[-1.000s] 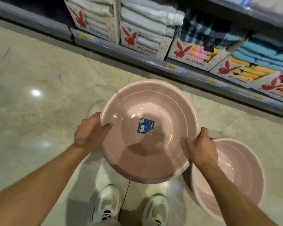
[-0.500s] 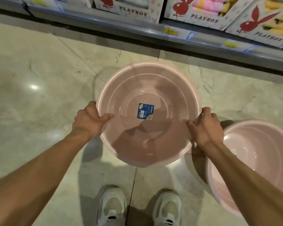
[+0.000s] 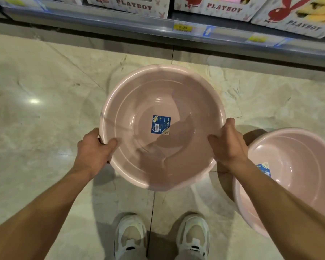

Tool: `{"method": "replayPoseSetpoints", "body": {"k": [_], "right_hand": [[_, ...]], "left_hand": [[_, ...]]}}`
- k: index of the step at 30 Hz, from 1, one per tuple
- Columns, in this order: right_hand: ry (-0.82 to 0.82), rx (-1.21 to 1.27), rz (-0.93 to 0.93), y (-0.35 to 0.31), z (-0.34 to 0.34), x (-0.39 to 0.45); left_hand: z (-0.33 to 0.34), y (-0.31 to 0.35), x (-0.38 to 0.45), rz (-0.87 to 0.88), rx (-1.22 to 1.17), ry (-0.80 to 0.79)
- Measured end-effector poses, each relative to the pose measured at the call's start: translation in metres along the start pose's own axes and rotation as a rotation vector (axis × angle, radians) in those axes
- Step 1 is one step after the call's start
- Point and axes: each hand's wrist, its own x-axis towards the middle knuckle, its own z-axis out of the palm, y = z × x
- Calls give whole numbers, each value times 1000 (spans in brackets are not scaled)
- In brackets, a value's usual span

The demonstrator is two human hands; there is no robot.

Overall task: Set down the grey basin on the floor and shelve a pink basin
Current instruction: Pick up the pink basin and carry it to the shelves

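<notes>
I hold a round pink basin (image 3: 176, 94) over the floor, level, with a blue label at its bottom. My left hand (image 3: 95, 152) grips its left rim, thumb inside. At the opposite rim my right hand (image 3: 227, 145) grips the same way. A second pink basin (image 3: 296, 166) stands on the floor at the right, partly hidden behind my right forearm. No grey basin is in sight.
A low shelf edge (image 3: 158, 23) with price tags runs along the top, carrying boxes of towels (image 3: 223, 6). The marble floor (image 3: 36, 109) spreads to the left. My white shoes (image 3: 129, 235) stand below the held basin.
The view has tilted down, so the shelf now sits higher in frame. The held basin has levelled out and come lower, with both hands still on its rim.
</notes>
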Motion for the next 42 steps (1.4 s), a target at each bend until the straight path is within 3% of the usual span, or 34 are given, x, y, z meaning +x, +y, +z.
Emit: {"method": "replayPoseSetpoints", "body": {"k": [10, 16, 22, 28, 31, 35, 42], "right_hand": [[143, 286, 57, 27, -68, -48], [245, 467, 144, 80, -126, -104], [376, 464, 375, 178, -149, -153], [346, 439, 557, 262, -145, -169], [303, 421, 598, 294, -137, -161], [247, 416, 607, 320, -125, -144], [156, 534, 681, 342, -92, -129]], "left_hand": [[-14, 77, -41, 188, 135, 63], [-4, 164, -83, 407, 243, -12], [66, 237, -139, 677, 359, -183], [153, 249, -168, 684, 433, -361], [188, 238, -175, 590, 451, -412], [218, 224, -171, 489, 488, -416], [254, 213, -156, 528, 720, -358]]}}
